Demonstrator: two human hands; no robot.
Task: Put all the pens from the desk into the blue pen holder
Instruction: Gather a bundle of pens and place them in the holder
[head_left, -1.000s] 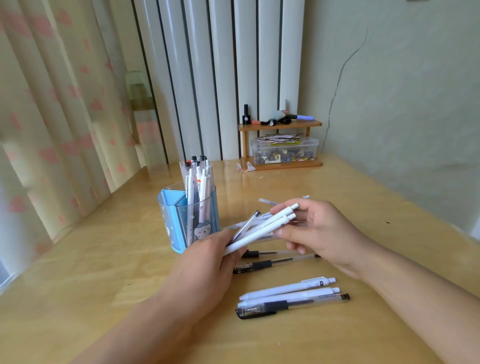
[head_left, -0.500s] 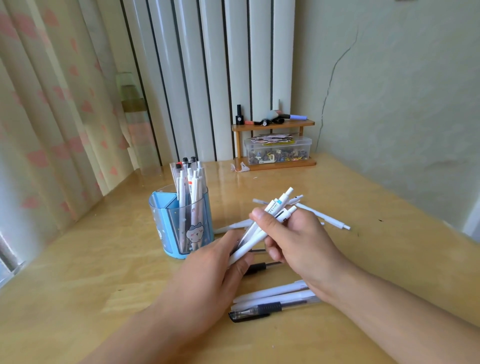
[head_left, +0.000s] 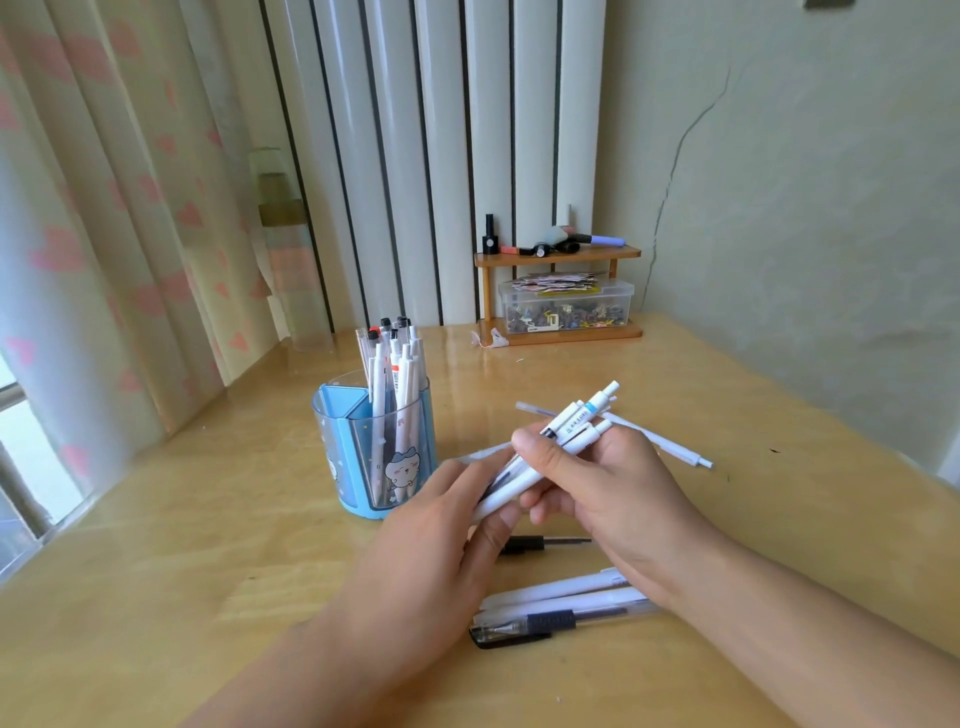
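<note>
A blue pen holder (head_left: 363, 467) with a cartoon cat stands on the wooden desk, left of centre, with several pens upright in it. Both hands grip one bundle of white pens (head_left: 566, 436) just right of the holder. My right hand (head_left: 602, 493) wraps the bundle's upper half, thumb on top. My left hand (head_left: 431, 540) holds its lower end. Loose pens lie on the desk: a white pen (head_left: 670, 447) behind my right hand, a black-grip pen (head_left: 540, 544) under the hands, two white pens (head_left: 550, 597) and a clear pen with a black cap (head_left: 530, 626) near me.
A small wooden shelf (head_left: 558, 332) at the desk's back holds a clear box of small items and markers on top. A curtain (head_left: 104, 234) hangs at the left, a wall runs along the right. The desk's (head_left: 208, 597) left edge meets a window sill.
My right hand has shifted its grip over the top of the bundle and tilted the pens more upright. The left hand stays at the lower end. The view has shifted slightly.
</note>
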